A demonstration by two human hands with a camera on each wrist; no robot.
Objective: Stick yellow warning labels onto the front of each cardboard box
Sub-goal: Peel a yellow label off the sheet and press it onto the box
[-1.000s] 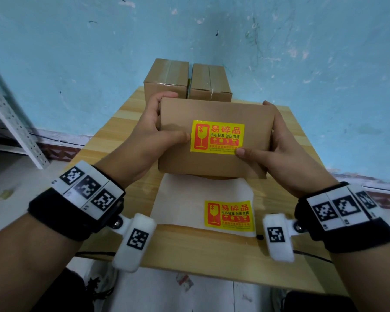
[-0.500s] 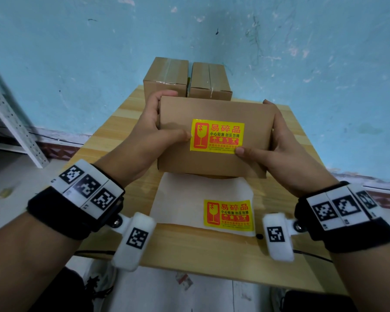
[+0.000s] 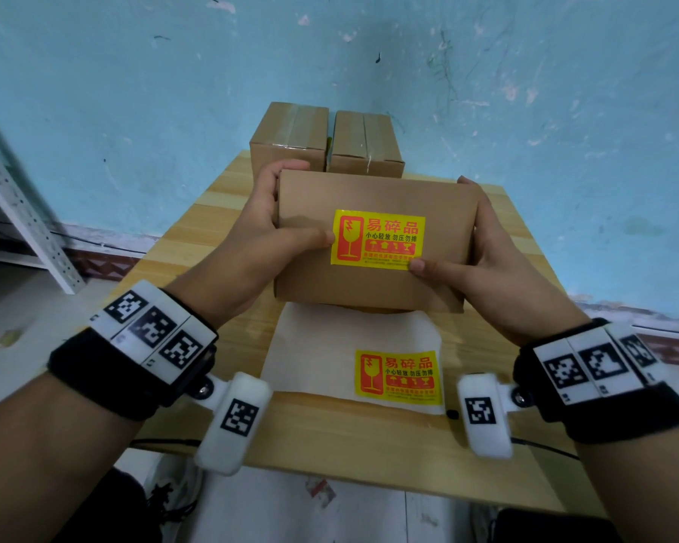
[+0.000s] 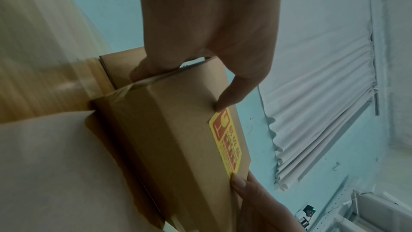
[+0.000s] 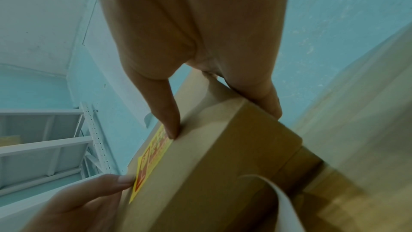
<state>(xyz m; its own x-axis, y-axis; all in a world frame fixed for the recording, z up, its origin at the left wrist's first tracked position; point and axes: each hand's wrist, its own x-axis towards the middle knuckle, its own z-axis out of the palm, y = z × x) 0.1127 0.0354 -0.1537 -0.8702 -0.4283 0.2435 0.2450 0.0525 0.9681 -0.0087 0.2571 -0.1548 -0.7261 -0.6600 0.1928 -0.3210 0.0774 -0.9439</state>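
A brown cardboard box (image 3: 373, 284) stands tilted toward me on the wooden table (image 3: 330, 429), with a yellow warning label (image 3: 377, 241) stuck on its facing side. My left hand (image 3: 267, 233) grips the box's left end, its thumb pressing by the label's left edge (image 4: 219, 107). My right hand (image 3: 483, 252) grips the right end, thumb on the label's lower right corner (image 5: 171, 130). Another yellow label (image 3: 396, 372) lies on a white backing sheet (image 3: 310, 346) in front of the box.
Two more cardboard boxes (image 3: 289, 139) (image 3: 365, 145) stand side by side at the table's far edge against the blue wall. A white metal shelf frame (image 3: 20, 205) stands at the left, off the table.
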